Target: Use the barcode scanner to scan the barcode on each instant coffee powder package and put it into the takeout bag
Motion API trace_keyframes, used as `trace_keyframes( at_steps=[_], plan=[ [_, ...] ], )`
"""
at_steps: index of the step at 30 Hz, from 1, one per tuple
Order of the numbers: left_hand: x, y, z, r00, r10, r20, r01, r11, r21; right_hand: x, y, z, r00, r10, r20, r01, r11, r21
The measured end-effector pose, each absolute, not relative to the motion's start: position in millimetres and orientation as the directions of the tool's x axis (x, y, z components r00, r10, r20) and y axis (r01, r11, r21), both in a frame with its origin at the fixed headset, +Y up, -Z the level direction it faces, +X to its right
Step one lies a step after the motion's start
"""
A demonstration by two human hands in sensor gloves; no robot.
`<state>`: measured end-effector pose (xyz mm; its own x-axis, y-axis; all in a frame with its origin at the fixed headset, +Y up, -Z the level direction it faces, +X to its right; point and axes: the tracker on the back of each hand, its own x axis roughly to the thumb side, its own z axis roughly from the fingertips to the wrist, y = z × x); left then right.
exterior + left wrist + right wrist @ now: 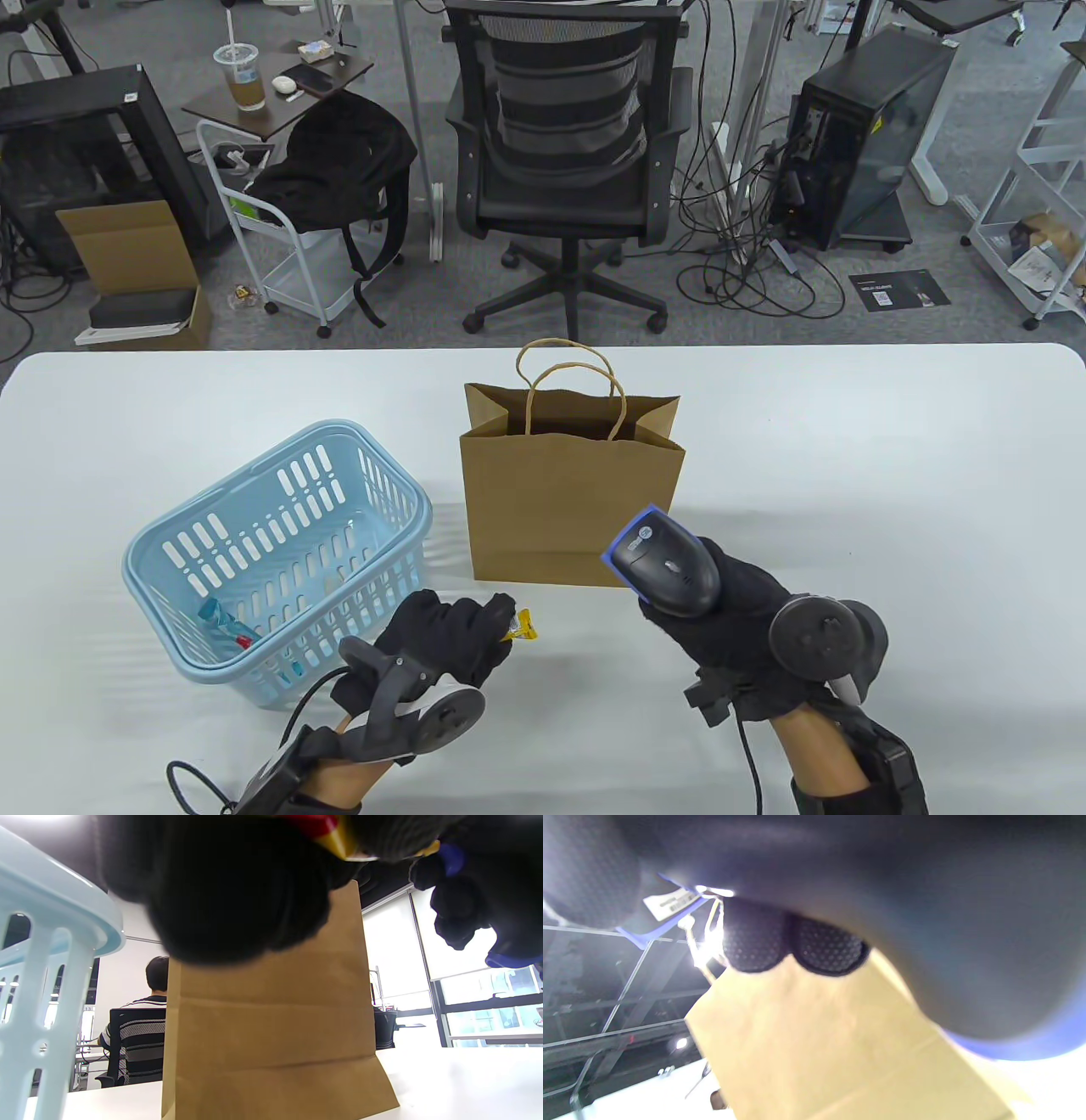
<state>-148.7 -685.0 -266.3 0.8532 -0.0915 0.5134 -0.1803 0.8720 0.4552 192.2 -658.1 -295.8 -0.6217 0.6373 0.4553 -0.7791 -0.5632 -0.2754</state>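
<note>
Right now the fingers point(475, 620) of the left hand point(441, 641) are curled around a yellow-and-red coffee package point(523, 626), with only its end poking out toward the right; the left wrist view shows the same strip of red and yellow clamped under the glove. The right hand point(730, 628) is wrapped around the handle of the barcode scanner point(666, 564), whose blue-rimmed head points up and leftward, near the package but apart from it.

The likeliest trouble, as I judge it, is a failed read: most of the package is buried in the glove, so the barcode may be covered or facing away from the scanner window. A loose pinch on such a slim sachet could also let it slip while being turned.

Just beyond both hands the brown takeout bag point(573, 501) stands upright and open on the white worktop point(891, 475); a careless drop could catch its rim or handles and tip it. To the left, the blue basket point(280, 552) holds more packages point(225, 628) waiting their turn.
</note>
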Motion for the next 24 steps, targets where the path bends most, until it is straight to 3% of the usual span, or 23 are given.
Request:
trace_keyframes(
  at_steps=[6, 11, 21, 24],
  plan=[
    [-156.4, -683.3, -269.5, 0.827, 0.082, 0.556, -0.327, 0.875, 0.356, 228.0, -664.7, -305.7, -0.617, 0.704, 0.351, -0.784, -0.509, -0.355],
    [-155.6, -682.0, -267.0, 0.829, 0.033, 0.559, -0.302, 0.867, 0.396, 244.1, -672.9, -311.9, -0.622, 0.732, 0.277, -0.770, -0.508, -0.387],
    [-160.3, -672.2, -268.1, 0.799, 0.130, 0.588, -0.382, 0.864, 0.328, 255.7, -697.1, -324.7, -0.663, 0.732, 0.159, -0.726, -0.575, -0.379],
    [-162.6, -664.6, -264.7, 0.798, 0.129, 0.589, -0.402, 0.842, 0.360, 256.2, -702.8, -328.3, -0.675, 0.724, 0.143, -0.716, -0.595, -0.365]
  ],
)
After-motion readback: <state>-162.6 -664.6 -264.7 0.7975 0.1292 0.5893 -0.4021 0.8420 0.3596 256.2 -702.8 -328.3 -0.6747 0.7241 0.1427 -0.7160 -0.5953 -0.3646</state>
